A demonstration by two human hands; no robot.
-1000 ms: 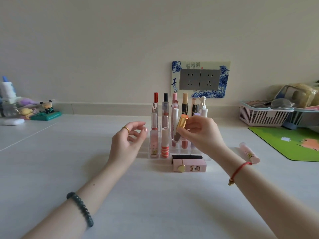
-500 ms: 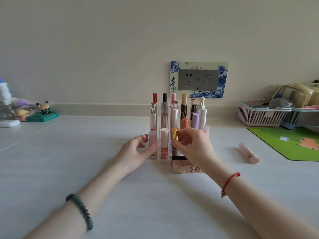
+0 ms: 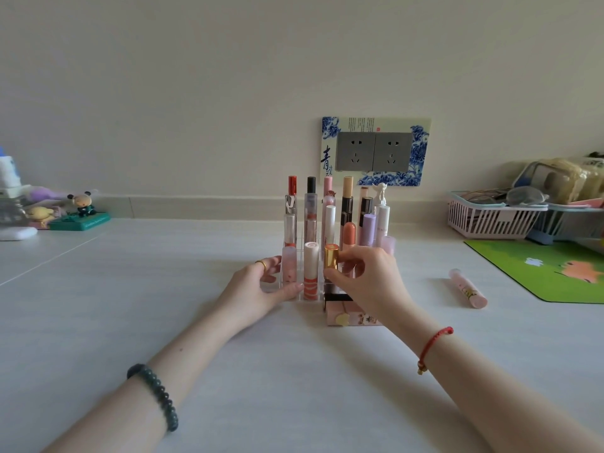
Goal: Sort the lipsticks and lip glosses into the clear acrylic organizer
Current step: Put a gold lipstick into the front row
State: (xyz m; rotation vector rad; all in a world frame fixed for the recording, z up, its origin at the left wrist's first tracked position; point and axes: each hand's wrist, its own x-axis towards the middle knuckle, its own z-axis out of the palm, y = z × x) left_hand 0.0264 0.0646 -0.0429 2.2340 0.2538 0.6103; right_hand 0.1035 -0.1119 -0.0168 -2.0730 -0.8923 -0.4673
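Both my hands on the rack, gold tube upright.
My left hand (image 3: 261, 286) curls round the clear acrylic organizer (image 3: 299, 256) at its left front corner. My right hand (image 3: 369, 279) pinches the gold-capped lipstick (image 3: 331, 256), standing in a front slot. A pink lip gloss (image 3: 467, 288) lies on the table (image 3: 130, 322), well apart.

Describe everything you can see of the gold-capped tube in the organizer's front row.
The gold-capped tube stands upright in the front row of the clear acrylic organizer, just right of the orange-striped white tube. Its cylindrical, flat-topped cap looks like shiny gold metal. The darker body below is mostly hidden by the right hand, whose thumb and fingers pinch the tube at the cap's lower edge. How deep it sits cannot be told.
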